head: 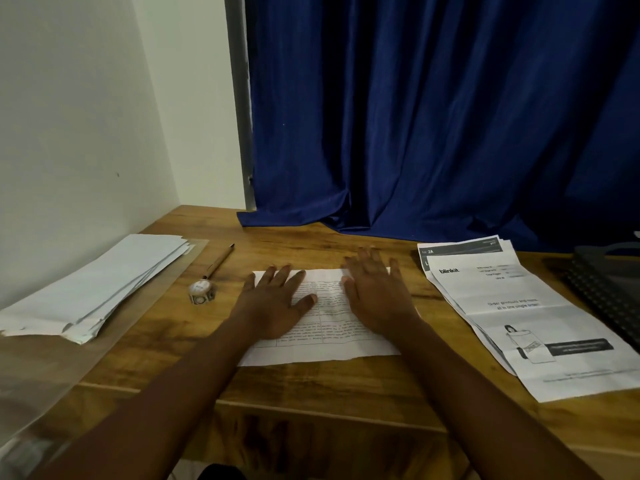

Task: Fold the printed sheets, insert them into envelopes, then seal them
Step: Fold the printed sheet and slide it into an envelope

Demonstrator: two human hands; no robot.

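A printed sheet (329, 327) with a text table lies flat in the middle of the wooden table (346, 386). My left hand (277, 303) rests on its left part with the fingers straight and spread. My right hand (375, 292) lies flat on its right part, fingers straight and pointing away from me. A stack of white envelopes (93, 285) lies at the left on a clear plastic sleeve (69, 368). More printed sheets (526, 320), the top one headed "blinkit", are piled at the right. A small roll of stickers (202, 292) stands left of my left hand.
A brown pen (220, 261) lies behind the sticker roll. A dark blue curtain (433, 116) hangs behind the table and drapes onto its far edge. A dark object (609, 282) sits at the far right edge. A white wall (69, 116) bounds the left side.
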